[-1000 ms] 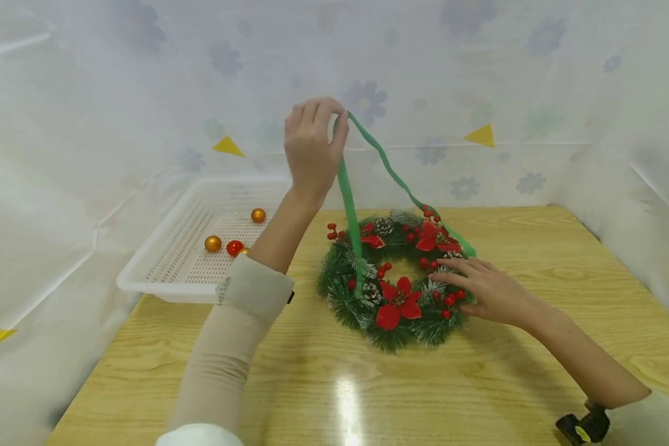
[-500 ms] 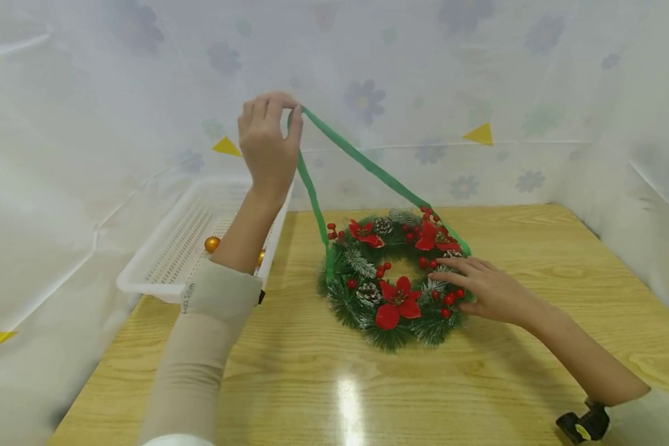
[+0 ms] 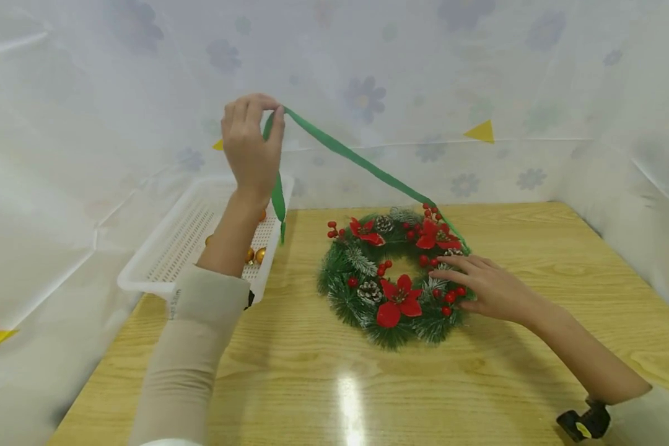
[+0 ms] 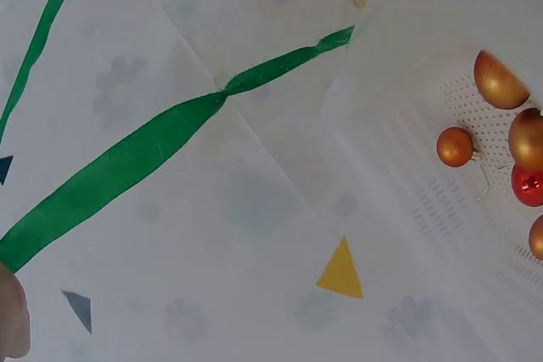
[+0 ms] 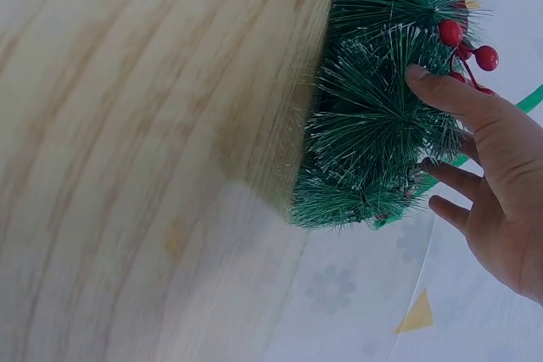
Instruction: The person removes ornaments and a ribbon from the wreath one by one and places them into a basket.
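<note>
A green ribbon [image 3: 348, 153] hangs from the thumb and fingertips of my left hand [image 3: 252, 145], which pinches it high above the table, in front of the basket. One free end dangles below that hand; the other length slants down to the far right of a Christmas wreath [image 3: 345, 303]. The wreath lies flat on the table, with red poinsettias, berries and frosted pine cones. On its right side rests my right hand [image 3: 496, 291], fingers spread. In the right wrist view its thumb touches the pine needles [image 5: 365, 108], and the other fingers reach to the wreath's far side.
A white plastic basket [image 3: 161, 248] stands at the left, partly behind the left forearm. Several gold baubles and a red bauble [image 4: 528, 182] lie in it. Patterned white sheeting [image 3: 368, 49] rises behind the wooden table [image 3: 424, 396].
My left hand has moved left with the ribbon, pulling its end off the wreath's left side so that it now hangs free by the basket. The right hand has stayed on the wreath.
</note>
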### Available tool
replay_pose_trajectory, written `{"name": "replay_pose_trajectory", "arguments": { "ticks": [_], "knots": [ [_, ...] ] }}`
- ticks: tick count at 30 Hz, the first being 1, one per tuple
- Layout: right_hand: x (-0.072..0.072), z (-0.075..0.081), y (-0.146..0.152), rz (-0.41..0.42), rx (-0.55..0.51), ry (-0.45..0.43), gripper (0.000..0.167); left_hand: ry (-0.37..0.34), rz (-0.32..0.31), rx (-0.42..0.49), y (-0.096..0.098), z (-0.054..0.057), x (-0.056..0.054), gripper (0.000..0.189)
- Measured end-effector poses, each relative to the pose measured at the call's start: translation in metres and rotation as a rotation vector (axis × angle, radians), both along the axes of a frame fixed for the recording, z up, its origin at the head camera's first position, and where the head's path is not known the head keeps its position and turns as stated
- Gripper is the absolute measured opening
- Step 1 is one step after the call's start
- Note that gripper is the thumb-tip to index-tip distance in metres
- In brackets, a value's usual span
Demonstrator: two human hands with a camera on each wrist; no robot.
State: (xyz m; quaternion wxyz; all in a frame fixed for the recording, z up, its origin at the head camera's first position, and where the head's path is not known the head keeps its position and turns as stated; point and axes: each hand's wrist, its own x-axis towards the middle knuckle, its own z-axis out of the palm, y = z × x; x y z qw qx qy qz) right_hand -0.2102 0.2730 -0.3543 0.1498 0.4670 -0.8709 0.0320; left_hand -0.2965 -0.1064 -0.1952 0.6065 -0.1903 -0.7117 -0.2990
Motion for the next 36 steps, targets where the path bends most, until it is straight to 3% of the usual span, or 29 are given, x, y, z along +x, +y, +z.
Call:
{"name": "replay_pose_trajectory", "arguments": {
  "ticks": [5,10,13,16,20,24,27,29,32,36],
  "knots": [
    [0.002,0.000,0.000,-0.004,-0.004,-0.001,0.075,0.016,-0.074,-0.294,0.024,-0.026,-0.010,0.012],
    [0.004,0.000,0.000,-0.011,-0.004,-0.014,0.075,0.040,-0.176,-0.571,0.051,-0.065,-0.021,0.003],
    [0.005,0.000,-0.001,-0.012,-0.004,-0.015,0.075,0.001,-0.217,-0.697,0.065,-0.090,-0.025,0.004],
    [0.005,0.000,-0.003,-0.009,-0.005,-0.013,0.075,-0.112,-0.214,-0.796,0.076,-0.113,-0.028,0.008],
    [0.007,0.000,-0.005,-0.003,-0.007,-0.017,0.076,-0.345,-0.187,-0.862,0.087,-0.134,-0.031,0.012],
    [0.008,0.001,-0.005,-0.004,-0.008,-0.024,0.076,-0.593,-0.123,-0.881,0.096,-0.139,-0.034,0.016],
    [0.008,0.002,-0.005,-0.003,-0.013,-0.027,0.076,-0.686,-0.085,-0.888,0.101,-0.139,-0.037,0.013],
    [0.009,0.001,-0.006,-0.002,-0.016,-0.029,0.076,-0.654,-0.083,-0.869,0.101,-0.138,-0.037,0.010],
    [0.009,0.001,-0.006,0.001,-0.017,-0.028,0.076,-0.485,-0.044,-0.842,0.100,-0.134,-0.038,0.013],
    [0.007,0.002,-0.006,0.012,-0.026,-0.018,0.074,-0.298,0.114,-0.828,0.099,-0.120,-0.039,0.019]
  ]
}}
